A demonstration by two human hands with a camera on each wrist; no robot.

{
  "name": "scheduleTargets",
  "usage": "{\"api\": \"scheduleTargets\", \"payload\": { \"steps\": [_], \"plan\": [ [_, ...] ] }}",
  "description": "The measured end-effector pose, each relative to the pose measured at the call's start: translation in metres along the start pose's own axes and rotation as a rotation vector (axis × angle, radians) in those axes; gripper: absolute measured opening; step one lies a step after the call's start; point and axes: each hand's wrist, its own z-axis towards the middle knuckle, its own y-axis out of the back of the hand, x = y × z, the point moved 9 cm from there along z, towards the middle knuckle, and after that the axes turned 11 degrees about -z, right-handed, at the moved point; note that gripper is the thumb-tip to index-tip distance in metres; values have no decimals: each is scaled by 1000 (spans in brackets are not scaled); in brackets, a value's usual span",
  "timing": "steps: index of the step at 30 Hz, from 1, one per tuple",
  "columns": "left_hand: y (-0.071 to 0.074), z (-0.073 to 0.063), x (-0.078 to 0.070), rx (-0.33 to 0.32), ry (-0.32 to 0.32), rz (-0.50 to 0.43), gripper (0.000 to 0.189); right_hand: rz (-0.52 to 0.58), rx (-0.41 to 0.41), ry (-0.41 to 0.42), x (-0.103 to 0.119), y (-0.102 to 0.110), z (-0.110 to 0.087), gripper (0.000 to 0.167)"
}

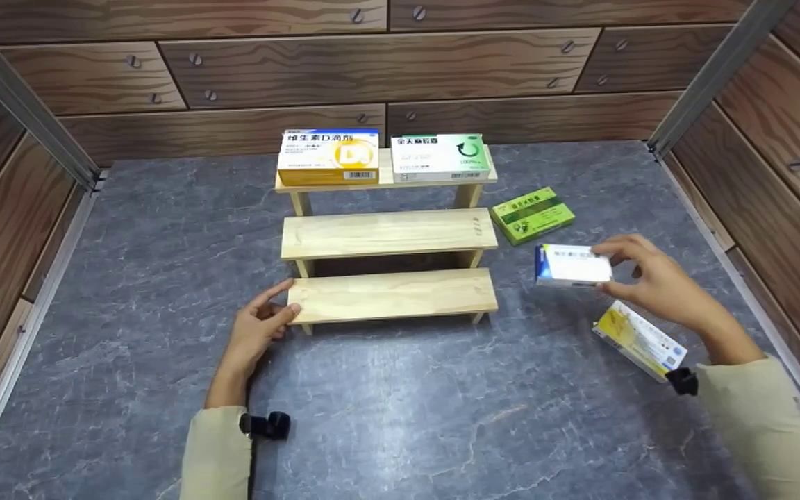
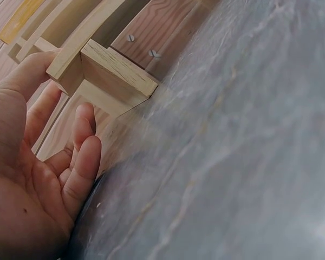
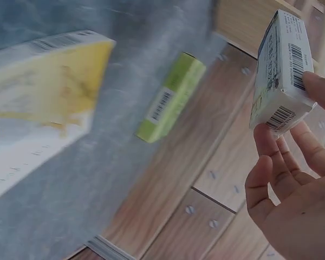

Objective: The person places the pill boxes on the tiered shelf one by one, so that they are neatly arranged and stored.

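A three-tier wooden step rack (image 1: pixel 389 295) stands on the grey marbled surface. At the left end of its lowest step, my left hand (image 1: pixel 255 330) grips the board between thumb and index finger; the other fingers curl loosely below (image 2: pixel 84 157). To the right of the rack, my right hand (image 1: pixel 657 278) pinches a white and blue medicine box (image 1: pixel 573 266) by its right end, held above the surface. Barcodes show on that box (image 3: pixel 284 70) in the right wrist view. On the top step sit an orange and white medicine box (image 1: pixel 328 156) and a green and white medicine box (image 1: pixel 439 157), side by side.
A green medicine box (image 1: pixel 532 214) lies on the surface right of the rack. Nearer me, a yellow and white medicine box (image 1: pixel 639 340) lies at an angle below my right hand. Wood-patterned walls (image 1: pixel 372 69) with metal corner posts (image 1: pixel 719 76) enclose the back and sides.
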Motion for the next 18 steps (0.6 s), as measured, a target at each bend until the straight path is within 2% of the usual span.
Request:
{"api": "scheduleTargets", "payload": {
  "steps": [10, 18],
  "plan": [
    [-1, 0, -1, 1, -1, -5, 50, 63, -97, 30, 21, 34, 11, 45],
    [-2, 0, -1, 3, -2, -27, 50, 134, -131, 59, 41, 42, 24, 44]
  ]
}}
